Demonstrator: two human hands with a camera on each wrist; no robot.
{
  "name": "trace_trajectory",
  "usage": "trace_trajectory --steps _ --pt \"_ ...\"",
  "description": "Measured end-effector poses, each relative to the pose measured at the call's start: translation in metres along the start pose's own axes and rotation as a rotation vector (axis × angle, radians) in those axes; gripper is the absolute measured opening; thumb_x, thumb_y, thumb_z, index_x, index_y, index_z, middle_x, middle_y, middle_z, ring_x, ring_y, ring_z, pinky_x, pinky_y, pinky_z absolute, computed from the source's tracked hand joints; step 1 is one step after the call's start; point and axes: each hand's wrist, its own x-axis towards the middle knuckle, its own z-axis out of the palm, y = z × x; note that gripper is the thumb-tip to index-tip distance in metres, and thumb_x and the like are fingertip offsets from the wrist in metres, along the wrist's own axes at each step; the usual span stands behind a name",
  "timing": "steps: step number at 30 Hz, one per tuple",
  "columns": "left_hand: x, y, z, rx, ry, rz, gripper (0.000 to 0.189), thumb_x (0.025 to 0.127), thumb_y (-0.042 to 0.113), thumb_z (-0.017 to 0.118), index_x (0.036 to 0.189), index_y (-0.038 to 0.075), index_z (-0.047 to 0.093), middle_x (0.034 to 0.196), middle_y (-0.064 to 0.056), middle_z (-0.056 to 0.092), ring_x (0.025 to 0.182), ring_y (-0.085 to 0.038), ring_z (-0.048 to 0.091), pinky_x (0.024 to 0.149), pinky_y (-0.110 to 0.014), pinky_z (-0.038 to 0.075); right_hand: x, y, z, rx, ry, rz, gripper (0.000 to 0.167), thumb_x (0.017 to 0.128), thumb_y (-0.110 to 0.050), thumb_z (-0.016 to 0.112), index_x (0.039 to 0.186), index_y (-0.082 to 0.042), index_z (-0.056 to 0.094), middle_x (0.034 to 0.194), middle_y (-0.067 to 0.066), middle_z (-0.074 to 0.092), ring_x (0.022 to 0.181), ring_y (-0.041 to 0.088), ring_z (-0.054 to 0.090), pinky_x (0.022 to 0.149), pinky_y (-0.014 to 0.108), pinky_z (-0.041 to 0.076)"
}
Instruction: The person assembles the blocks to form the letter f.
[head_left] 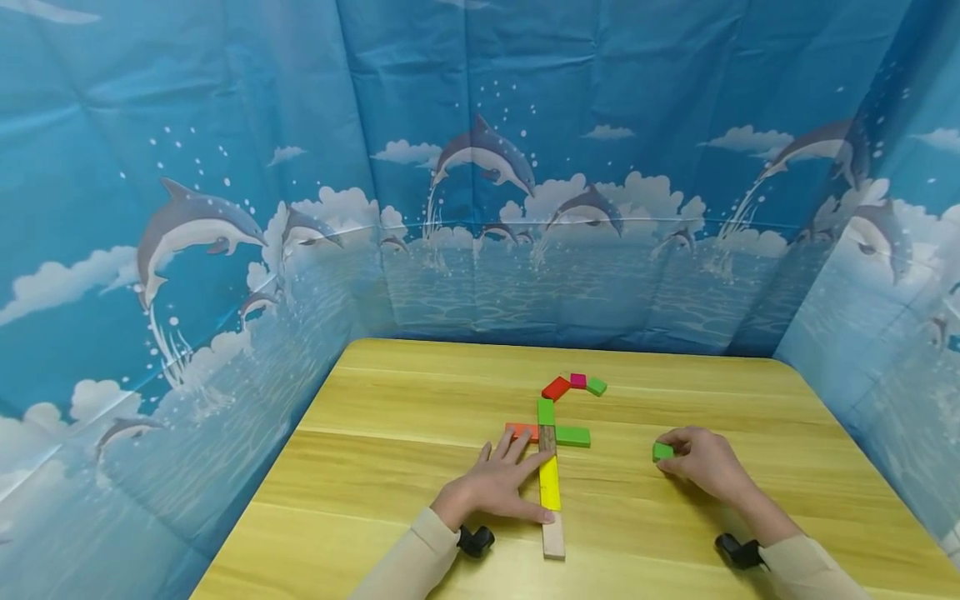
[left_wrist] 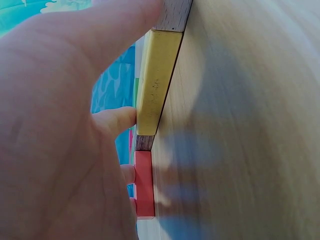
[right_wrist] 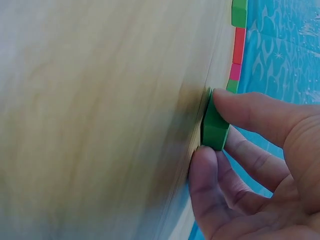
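Observation:
My left hand [head_left: 498, 483] is spread with straight fingers over a line of flat blocks. Its thumb rests on the pale wooden block [head_left: 553, 542], and its index finger lies where the yellow block [head_left: 551, 487] meets the dark wood-grain block [head_left: 547, 437]. Other fingertips touch the orange-red block [left_wrist: 144, 182], which juts out to the left. To the right of the line, my right hand [head_left: 708, 462] pinches a small green block [right_wrist: 216, 127] between thumb and fingers, low over the table.
A green block [head_left: 573, 437] juts right from the line, and another green one [head_left: 546, 411] continues it upward. Beyond, a red block [head_left: 557, 388], a magenta block [head_left: 578, 381] and a small green block [head_left: 597, 386] curve right. A dolphin-print curtain [head_left: 480, 275] surrounds the wooden table [head_left: 390, 400].

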Motion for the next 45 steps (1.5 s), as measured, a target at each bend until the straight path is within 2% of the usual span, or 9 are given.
trace_trajectory --steps 6,13,21,27,32,45 --pt "-0.001 0.001 -0.001 0.001 -0.002 -0.004 0.096 0.083 0.08 0.056 0.161 0.042 0.015 0.169 -0.005 -0.003 0.153 -0.033 -0.012 0.116 -0.066 0.006 0.003 0.0 0.003 0.038 0.009 0.004 0.041 0.082 -0.014 0.082 0.118 0.003 0.07 0.101 0.01 0.068 0.088 0.025 0.065 0.066 0.035 0.053" --pt "0.0 0.002 -0.001 0.008 0.003 -0.002 0.096 0.083 0.08 0.056 0.162 0.041 0.015 0.169 -0.006 -0.002 0.153 -0.033 -0.011 0.116 -0.067 0.007 0.011 -0.003 0.003 0.081 0.001 0.046 0.042 0.083 -0.007 0.077 0.121 0.006 0.068 0.101 0.012 0.07 0.082 0.021 0.064 0.063 0.034 0.053" --pt "0.002 0.001 -0.002 0.022 0.012 -0.003 0.097 0.082 0.081 0.056 0.161 0.041 0.016 0.169 -0.005 -0.002 0.153 -0.032 -0.011 0.116 -0.066 0.007 0.021 -0.007 0.004 0.063 0.02 0.031 0.045 0.085 -0.018 0.08 0.123 0.004 0.069 0.104 0.014 0.069 0.089 0.026 0.066 0.067 0.035 0.054" --pt "0.002 0.001 -0.001 0.027 0.019 -0.006 0.097 0.082 0.081 0.056 0.161 0.042 0.016 0.169 -0.005 -0.001 0.153 -0.033 -0.01 0.116 -0.067 0.008 0.028 -0.008 0.008 0.043 0.059 0.003 0.045 0.086 -0.022 0.081 0.121 0.003 0.07 0.103 0.014 0.07 0.092 0.03 0.066 0.07 0.041 0.055" --pt "0.002 0.002 0.0 0.013 0.022 -0.007 0.096 0.083 0.08 0.058 0.161 0.042 0.017 0.169 -0.005 -0.001 0.153 -0.033 -0.009 0.116 -0.067 0.008 0.033 -0.009 0.012 0.025 0.087 -0.014 0.046 0.085 -0.022 0.082 0.121 0.005 0.07 0.102 0.015 0.071 0.091 0.031 0.067 0.073 0.045 0.056" --pt "0.0 0.003 0.0 0.002 0.003 -0.004 0.095 0.083 0.079 0.057 0.161 0.043 0.015 0.169 -0.005 -0.002 0.153 -0.033 -0.01 0.116 -0.066 0.007 0.048 -0.015 0.021 0.013 0.128 0.009 0.045 0.083 -0.023 0.084 0.116 0.005 0.072 0.096 0.012 0.071 0.086 0.029 0.066 0.071 0.045 0.055"
